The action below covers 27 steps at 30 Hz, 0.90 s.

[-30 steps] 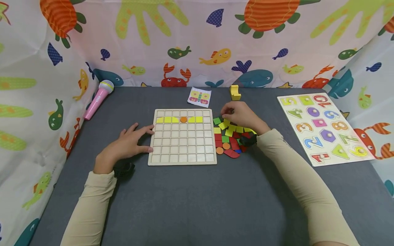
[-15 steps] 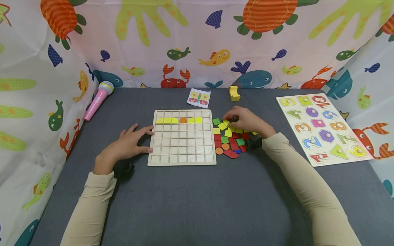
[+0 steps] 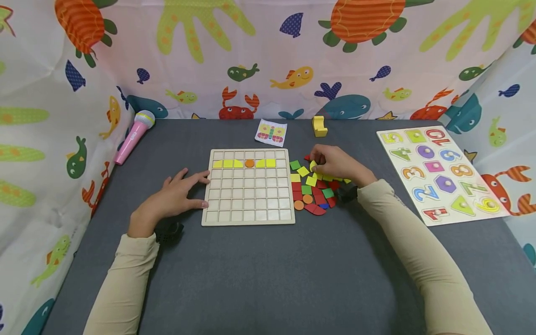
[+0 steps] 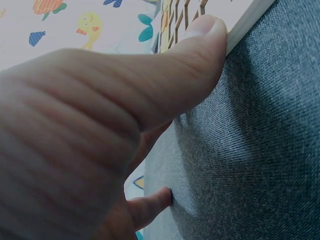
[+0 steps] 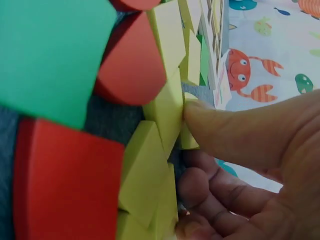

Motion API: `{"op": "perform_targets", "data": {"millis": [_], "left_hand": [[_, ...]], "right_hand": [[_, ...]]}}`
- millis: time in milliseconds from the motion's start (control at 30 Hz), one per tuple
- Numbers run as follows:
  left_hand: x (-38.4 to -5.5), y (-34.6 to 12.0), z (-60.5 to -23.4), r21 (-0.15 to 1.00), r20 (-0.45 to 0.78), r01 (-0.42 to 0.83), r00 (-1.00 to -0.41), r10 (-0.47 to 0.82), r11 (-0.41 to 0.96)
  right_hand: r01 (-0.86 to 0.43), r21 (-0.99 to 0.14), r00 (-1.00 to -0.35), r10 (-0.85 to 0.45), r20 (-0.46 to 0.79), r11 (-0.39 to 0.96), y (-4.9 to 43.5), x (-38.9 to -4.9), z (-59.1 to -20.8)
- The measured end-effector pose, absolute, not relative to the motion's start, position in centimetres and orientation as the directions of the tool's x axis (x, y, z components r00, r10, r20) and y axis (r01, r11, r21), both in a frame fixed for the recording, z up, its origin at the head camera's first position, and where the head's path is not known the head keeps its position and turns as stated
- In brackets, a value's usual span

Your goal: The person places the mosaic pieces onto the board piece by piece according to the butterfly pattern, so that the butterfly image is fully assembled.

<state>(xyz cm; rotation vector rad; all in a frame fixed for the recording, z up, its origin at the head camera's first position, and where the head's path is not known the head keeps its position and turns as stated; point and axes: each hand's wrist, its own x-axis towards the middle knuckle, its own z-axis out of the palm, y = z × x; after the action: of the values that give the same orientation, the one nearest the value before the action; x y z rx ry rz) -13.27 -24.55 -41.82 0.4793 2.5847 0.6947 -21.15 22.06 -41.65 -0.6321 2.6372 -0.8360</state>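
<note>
A pale wooden grid board [image 3: 249,204] lies mid-table, a row of yellow tiles and one orange disc set near its top. At its left edge my left hand [image 3: 169,200] is spread, thumb and index fingertip on the rim; the left wrist view shows the thumb [image 4: 200,55] over the frame. Beyond the right edge is a pile of coloured tiles [image 3: 317,193], red, green, yellow, orange and blue. Over its far part, my right hand [image 3: 337,164] pinches a yellow tile [image 5: 189,131] between thumb and fingers, partly hidden by the thumb. Other yellow tiles [image 5: 142,172] lie close by.
A butterfly pattern card [image 3: 271,133] lies behind the board, beside a yellow curved block [image 3: 319,126]. A pink toy microphone [image 3: 135,136] is at the far left, a number-and-shape puzzle board [image 3: 444,179] at the right. A printed curtain [image 3: 188,79] borders the table.
My right hand has shifted slightly right over the pile, and a yellow tile now shows at its fingertips. A red piece has come into view behind it. The left hand stays on the board.
</note>
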Motion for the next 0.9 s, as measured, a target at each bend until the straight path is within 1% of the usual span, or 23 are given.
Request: {"op": "perform_targets", "data": {"millis": [167,333,600,900], "left_hand": [[-13.2,-24.7,-41.8,0.540,-0.304,0.210,-0.854,0.422,0.815],[-13.2,-24.8,-41.9,0.541,-0.306,0.207,-0.855,0.419,0.815],[-13.1,-24.8,-41.9,0.537,-0.304,0.208,-0.857,0.417,0.818],[-13.2,-24.6,-41.7,0.529,-0.305,0.206,-0.859,0.411,0.823]], "right_hand": [[-0.285,-0.598,-0.887,-0.442,-0.132,0.749,22.3,-21.3,-41.4],[-0.283,-0.611,-0.900,-0.424,-0.096,0.739,22.0,-21.7,-40.9],[-0.317,-0.653,-0.896,-0.443,-0.031,0.688,19.9,-22.1,-40.4],[-0.328,-0.702,-0.881,-0.473,-0.015,0.632,17.1,-22.3,-40.3]]}}
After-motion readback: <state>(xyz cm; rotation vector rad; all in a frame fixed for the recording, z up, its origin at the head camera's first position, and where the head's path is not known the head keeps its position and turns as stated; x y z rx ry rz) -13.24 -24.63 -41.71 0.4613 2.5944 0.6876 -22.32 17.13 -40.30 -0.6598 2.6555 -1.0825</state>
